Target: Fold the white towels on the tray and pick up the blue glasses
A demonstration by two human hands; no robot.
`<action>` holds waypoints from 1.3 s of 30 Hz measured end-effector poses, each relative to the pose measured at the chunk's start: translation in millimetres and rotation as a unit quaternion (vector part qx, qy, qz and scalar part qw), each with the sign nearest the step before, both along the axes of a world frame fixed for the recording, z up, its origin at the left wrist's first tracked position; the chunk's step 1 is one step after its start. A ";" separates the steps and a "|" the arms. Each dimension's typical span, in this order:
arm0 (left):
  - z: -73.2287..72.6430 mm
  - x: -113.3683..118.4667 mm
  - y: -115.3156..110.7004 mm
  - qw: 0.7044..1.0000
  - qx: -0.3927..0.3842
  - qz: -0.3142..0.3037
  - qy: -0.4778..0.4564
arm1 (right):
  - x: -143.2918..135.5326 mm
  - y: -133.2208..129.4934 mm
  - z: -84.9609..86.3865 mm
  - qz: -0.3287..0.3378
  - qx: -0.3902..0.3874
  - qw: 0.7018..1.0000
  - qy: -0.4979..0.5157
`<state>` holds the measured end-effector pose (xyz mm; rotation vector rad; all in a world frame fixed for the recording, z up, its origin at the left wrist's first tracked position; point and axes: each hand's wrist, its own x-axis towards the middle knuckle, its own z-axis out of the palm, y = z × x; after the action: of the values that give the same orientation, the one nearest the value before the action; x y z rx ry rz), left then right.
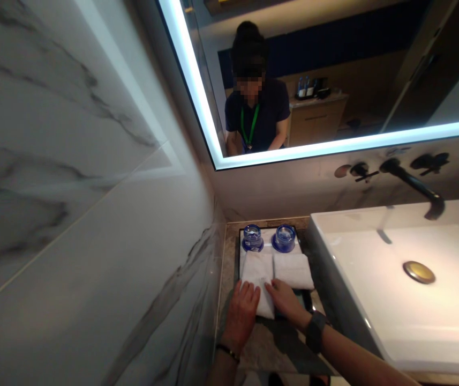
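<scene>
Your stone counter (271,343) carries a dark tray (238,262) beside the white basin (374,321), near the wall.

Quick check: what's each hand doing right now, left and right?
Left hand: open, flat on the left folded towel.
Right hand: open, fingers resting on the same towel's edge, gripping nothing.

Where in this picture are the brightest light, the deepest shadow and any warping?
Head view: the mirror's lit edge glares brightest; the sink washes out white; the counter under both hands, left and right, lies dim; wall lines bow from the wide lens.
</scene>
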<state>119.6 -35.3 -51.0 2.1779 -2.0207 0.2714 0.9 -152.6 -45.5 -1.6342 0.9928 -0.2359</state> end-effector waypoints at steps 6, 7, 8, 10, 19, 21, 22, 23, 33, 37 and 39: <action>62.5 -3.0 -16.9 0.974 0.177 0.039 0.135 | -21.0 -0.1 16.4 0.064 -0.142 0.984 -0.090; 71.4 0.6 -21.6 0.965 0.190 0.047 0.175 | -21.0 -1.2 15.9 0.072 -0.133 0.984 -0.096; 78.6 6.4 -27.6 0.954 0.200 0.055 0.217 | -20.2 -2.7 14.8 0.073 -0.119 0.985 -0.098; 86.8 24.0 -43.5 0.928 0.219 0.062 0.294 | -17.3 -6.5 12.0 0.053 -0.089 0.990 -0.099; 27.8 82.8 -102.4 0.874 0.114 0.197 0.429 | -5.3 -10.6 -9.5 -0.010 -0.106 0.990 -0.091; 15.4 75.2 -101.5 0.878 0.076 0.233 0.410 | -5.0 -8.1 -14.8 -0.008 -0.135 0.987 -0.086; 12.1 70.1 -100.4 0.883 0.059 0.244 0.397 | -5.1 -6.6 -16.7 -0.006 -0.150 0.985 -0.082; 10.5 64.7 -99.3 0.889 0.045 0.250 0.382 | -5.4 -5.1 -17.9 -0.004 -0.165 0.983 -0.078; 14.7 17.3 -96.2 0.919 0.046 0.303 0.246 | -4.0 9.1 -20.1 0.054 -0.272 0.961 0.014; 27.2 22.9 -97.9 0.933 0.031 0.301 0.195 | -16.1 -3.1 8.5 0.083 -0.322 0.942 0.039; 42.9 30.9 -105.2 0.944 0.026 0.290 0.154 | -21.8 -26.7 32.0 0.102 -0.373 0.920 0.069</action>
<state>150.6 -140.4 -8.1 2.6065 -1.2065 -0.0610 -21.0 -179.4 -13.5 -2.4639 0.8730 -0.3942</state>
